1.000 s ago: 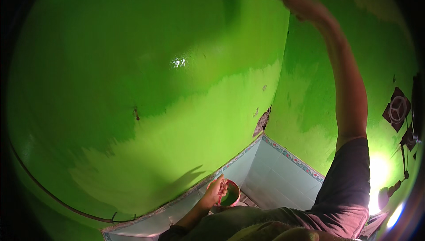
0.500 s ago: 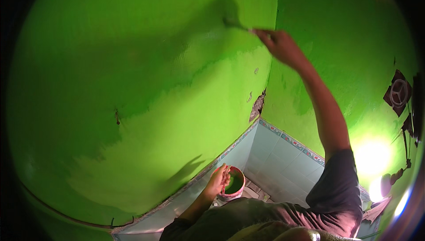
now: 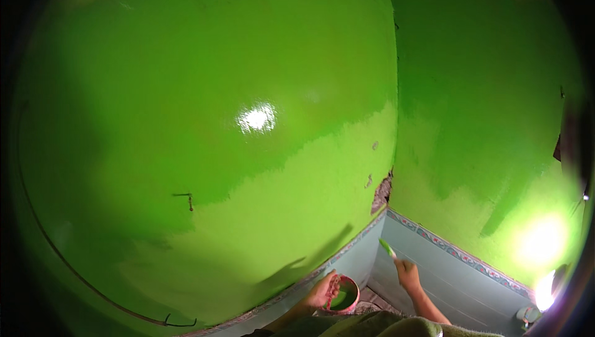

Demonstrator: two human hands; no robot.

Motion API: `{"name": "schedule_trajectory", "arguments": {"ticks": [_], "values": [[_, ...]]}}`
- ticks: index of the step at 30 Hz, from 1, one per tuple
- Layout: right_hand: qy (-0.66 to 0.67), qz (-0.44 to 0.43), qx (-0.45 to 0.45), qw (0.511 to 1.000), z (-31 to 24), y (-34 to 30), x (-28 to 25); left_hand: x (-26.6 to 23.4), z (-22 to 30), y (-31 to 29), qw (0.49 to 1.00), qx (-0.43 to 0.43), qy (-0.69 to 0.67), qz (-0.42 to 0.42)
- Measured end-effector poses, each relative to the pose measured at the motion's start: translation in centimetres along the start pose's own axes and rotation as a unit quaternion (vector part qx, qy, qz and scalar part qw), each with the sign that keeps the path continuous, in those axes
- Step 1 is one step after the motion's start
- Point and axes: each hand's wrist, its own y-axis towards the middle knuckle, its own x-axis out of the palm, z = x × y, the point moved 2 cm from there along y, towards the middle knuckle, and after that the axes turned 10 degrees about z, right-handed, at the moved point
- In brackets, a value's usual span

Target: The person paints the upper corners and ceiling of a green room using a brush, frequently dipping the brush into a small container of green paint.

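Observation:
My left hand is closed around the side of a small reddish bucket that holds green paint. To its right, my right hand grips a paintbrush whose bristles are coated in green and point up to the left. The brush is in front of the pale blue tiles, apart from the bucket. On the large wall, wet, glossy darker green covers the upper part. A lighter green area lies below it, with a jagged border between them.
A bright lamp shines at the right against the other green wall. Broken plaster shows at the corner above the patterned tile border. A hook juts from the left wall, and a thin cable curves along the left.
My right hand has come down from the upper wall with the brush to beside the bucket. The view has tilted upward. My left hand keeps its hold on the bucket.

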Motion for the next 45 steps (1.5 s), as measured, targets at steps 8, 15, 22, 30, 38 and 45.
{"name": "schedule_trajectory", "arguments": {"ticks": [8,15,22,30,38,45], "values": [[0.066,-0.057,0.134,0.987,10.5,-6.7,3.2,-1.1,-0.5,1.3,1.0,-0.028,0.014,-0.001],[0.054,-0.049,0.092,0.993,10.3,-6.1,5.4,-1.1,0.2,2.2,0.998,-0.035,0.054,-0.003],[0.061,-0.008,0.049,0.997,5.8,-5.5,4.2,-0.2,0.6,2.5,0.999,-0.014,0.028,-0.033],[0.063,0.013,0.077,0.995,2.9,-7.1,0.4,2.7,1.6,1.5,0.997,-0.012,0.075,-0.029],[0.025,0.03,0.047,0.998,-1.3,-6.6,-3.7,5.0,3.3,3.0,0.994,-0.015,0.053,-0.091],[0.038,0.011,0.096,0.995,-4.8,-6.5,-5.1,5.4,5.9,0.7,0.996,0.024,0.046,-0.069]]}}
